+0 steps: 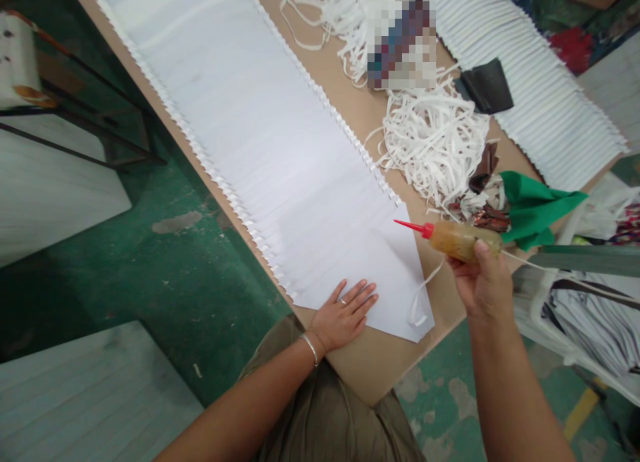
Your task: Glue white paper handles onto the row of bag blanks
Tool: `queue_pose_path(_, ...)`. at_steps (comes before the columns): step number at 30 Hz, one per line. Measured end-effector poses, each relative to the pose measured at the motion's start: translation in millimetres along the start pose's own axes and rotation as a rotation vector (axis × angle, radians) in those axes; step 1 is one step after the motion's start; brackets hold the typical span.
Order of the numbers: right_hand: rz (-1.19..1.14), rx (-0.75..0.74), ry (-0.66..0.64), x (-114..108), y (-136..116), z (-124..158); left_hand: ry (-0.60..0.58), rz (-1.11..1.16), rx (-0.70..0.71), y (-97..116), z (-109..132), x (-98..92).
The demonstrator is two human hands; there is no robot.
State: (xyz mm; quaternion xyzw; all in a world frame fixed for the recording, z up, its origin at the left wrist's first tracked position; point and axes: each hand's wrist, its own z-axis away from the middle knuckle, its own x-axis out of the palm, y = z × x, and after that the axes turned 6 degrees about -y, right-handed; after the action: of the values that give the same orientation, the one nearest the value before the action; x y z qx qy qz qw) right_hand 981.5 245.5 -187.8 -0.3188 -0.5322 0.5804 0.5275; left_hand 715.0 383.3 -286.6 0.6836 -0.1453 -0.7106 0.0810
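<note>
A long row of overlapping white paper sheets (pixel 280 149) lies along the brown table (pixel 380 362). My left hand (pixel 344 315) rests flat, fingers spread, on the nearest sheet at the row's near end. My right hand (pixel 481 282) is closed around a squeeze glue bottle (pixel 463 240) with a red nozzle that points left, just above the nearest sheet's right edge. A thin white paper strip (pixel 423 295) curls on the sheet's right corner below the bottle.
Tangled white paper strips (pixel 435 142) pile up on the table's right side, by a green cloth (pixel 533 209) and a black piece (pixel 487 85). A second row of white sheets (pixel 540 95) lies far right. The green floor (pixel 165 275) lies left of the table.
</note>
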Motion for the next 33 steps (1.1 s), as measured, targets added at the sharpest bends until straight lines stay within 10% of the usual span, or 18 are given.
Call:
queue_pose_path(7, -0.147, 0.181, -0.083, -6, 4, -8, -0.002, 0.002, -0.007, 0, 0, -1.5)
queue_pose_path(33, 0.333, -0.25, 0.067, -24, 42, -56, -0.001, -0.024, -0.002, 0, -1, 2.1)
